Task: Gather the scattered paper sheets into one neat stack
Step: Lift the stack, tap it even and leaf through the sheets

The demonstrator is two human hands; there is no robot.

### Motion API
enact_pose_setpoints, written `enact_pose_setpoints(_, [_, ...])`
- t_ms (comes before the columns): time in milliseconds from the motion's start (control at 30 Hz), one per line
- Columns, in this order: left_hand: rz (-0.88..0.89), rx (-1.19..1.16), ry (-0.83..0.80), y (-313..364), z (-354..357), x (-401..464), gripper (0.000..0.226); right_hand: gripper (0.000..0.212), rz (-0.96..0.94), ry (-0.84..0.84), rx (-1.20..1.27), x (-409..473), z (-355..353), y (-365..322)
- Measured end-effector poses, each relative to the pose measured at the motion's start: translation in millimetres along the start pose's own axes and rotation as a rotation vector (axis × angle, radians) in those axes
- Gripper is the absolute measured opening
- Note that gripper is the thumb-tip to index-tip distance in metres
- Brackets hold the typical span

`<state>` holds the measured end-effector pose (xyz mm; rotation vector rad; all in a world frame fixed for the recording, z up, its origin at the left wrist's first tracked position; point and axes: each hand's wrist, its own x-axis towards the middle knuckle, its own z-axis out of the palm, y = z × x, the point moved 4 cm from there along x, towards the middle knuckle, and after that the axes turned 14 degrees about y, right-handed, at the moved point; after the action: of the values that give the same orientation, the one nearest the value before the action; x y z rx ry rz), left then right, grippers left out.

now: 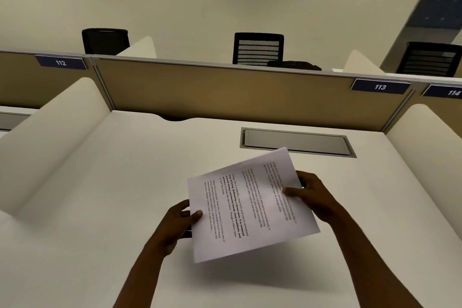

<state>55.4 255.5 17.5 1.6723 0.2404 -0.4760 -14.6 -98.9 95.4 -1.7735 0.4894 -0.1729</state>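
Fingers: left hand (pixel 181 220) pinches the near-left short edge of the paper sheets (pixel 250 205), thumb on top, other fingers curled underneath. Right hand (pixel 308 196) pinches the opposite, far-right edge the same way, thumb laid on the printed face. Both grips closed on the paper; nothing else held.

Sheets hang between the 2 hands, lifted clear of the bench (pixel 125 195), with a shadow cast below them. How many sheets are in the bundle cannot be told; only the top printed page shows, and the edges look roughly flush.

Long axis runs from left fingers to right fingers, skewed: right end farther away and higher, left end nearer the body. Both hands equally engaged, neither nearer.

Bare bench lies directly beneath the fingers. No loose sheets visible elsewhere on it. Beyond the right fingers, a closed cable hatch (pixel 296 141) set in the bench; contents not visible.

Judgement: gathering looks done; next step likely squaring the edges, then lowering straight down.
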Motion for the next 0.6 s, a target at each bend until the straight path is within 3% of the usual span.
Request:
enact_pose_setpoints(100, [0.228, 0.324, 0.376, 17, -17, -4, 0.063, 0.027, 0.031, -0.073, 0.074, 4, -1, -9])
enact_pose_setpoints(167, [0.47, 0.396, 0.483, 43, -20, -8, 0.065, 0.027, 0.013, -0.105, 0.033, 6, 5, -14])
enact_pose_setpoints(233, [0.628, 0.417, 0.389, 69, -14, -8, 0.065, 0.025, -0.018, -0.135, -0.055, 8, 15, -20])
enact_pose_setpoints(333, [0.715, 0.544, 0.199, 99, 1, -5, 0.077, 0.025, -0.059, -0.182, -0.132, 11, 32, -37])
enact_pose_setpoints(467, [0.625, 0.673, 0.022, 119, 12, 6, 0.087, 0.028, -0.097, -0.231, -0.135, 13, 48, -65])
enact_pose_setpoints(600, [0.568, 0.692, -0.149, 117, 13, 9, 0.067, 0.025, -0.142, -0.316, -0.104, 16, 55, -87])
